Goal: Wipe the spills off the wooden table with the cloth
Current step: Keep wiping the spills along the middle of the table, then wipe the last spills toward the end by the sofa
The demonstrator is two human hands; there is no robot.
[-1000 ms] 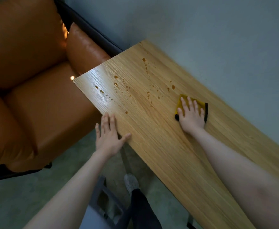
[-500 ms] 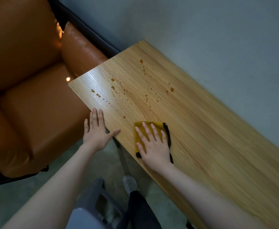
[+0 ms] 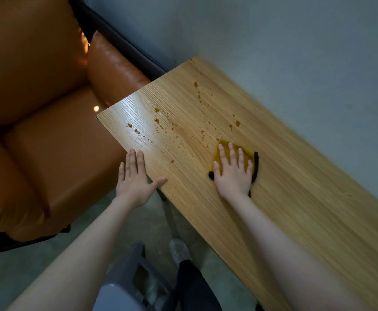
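Note:
A long wooden table (image 3: pixel 307 198) runs along the wall. Brown spills (image 3: pixel 159 121) dot its far left end in several drops and streaks. A yellow cloth with a dark edge (image 3: pixel 250 153) lies flat on the table just right of the drops. My right hand (image 3: pixel 234 173) presses down on the cloth with straight, spread fingers and covers most of it. My left hand (image 3: pixel 136 178) rests flat on the table's near edge, thumb on the top, holding nothing.
An orange leather sofa (image 3: pixel 38 131) stands left of the table, close to its end. A grey wall (image 3: pixel 295 52) runs behind the table. A grey stool (image 3: pixel 129 286) and my shoe (image 3: pixel 179 250) are on the floor below.
My right hand has slid the cloth from the table's near edge back toward the wall side, just right of the drops. The left hand stays on the edge.

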